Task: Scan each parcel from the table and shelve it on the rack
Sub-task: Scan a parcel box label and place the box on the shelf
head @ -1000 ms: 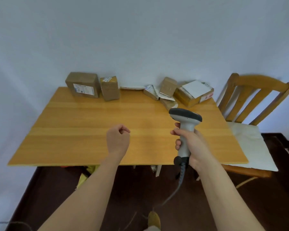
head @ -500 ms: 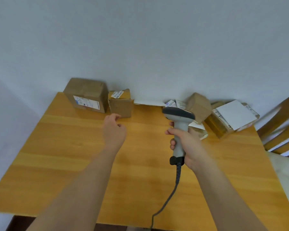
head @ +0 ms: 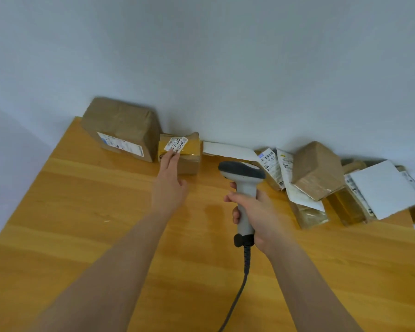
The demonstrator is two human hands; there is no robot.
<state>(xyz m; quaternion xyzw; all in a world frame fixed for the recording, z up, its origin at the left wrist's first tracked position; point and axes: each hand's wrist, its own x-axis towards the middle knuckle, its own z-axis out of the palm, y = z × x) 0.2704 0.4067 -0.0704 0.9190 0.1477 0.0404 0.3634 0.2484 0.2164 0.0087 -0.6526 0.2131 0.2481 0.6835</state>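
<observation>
- small taped cardboard parcel [head: 186, 154] sits at the far edge of the wooden table [head: 82, 212], against the wall, just right of the large brown parcel [head: 122, 130] — the 2 look to be touching
- small parcel has a white label [head: 176, 144] on top, big digits partly readable, rest too small
- left hand [head: 169, 183] reaches forward to the small parcel, fingers straight and close together, fingertips [head: 171, 155] on its near face at the lower edge of the label; thumb off to the right, not wrapped around anything — flat touch, no grip
- right hand [head: 256, 214] is right of the left hand, nearer the camera, apart from it
- right hand is wrapped around the handle of a grey handheld barcode scanner [head: 243, 185], fingers curled on the left side of the handle, firm hold
- scanner stands upright, dark head tipped toward the far side of the table; small parcel lies ahead and to the left of the head, not touching it
- scanner cable [head: 243, 279] drops from the handle base toward the near edge of the table
- flat white envelope [head: 228, 152] lies by the wall, between the small parcel and the scanner head
- heap of more parcels to the right of the scanner: tilted brown box [head: 318, 171] on top of labelled mailers [head: 277, 168], then a white flat package [head: 383, 188] at the far right
</observation>
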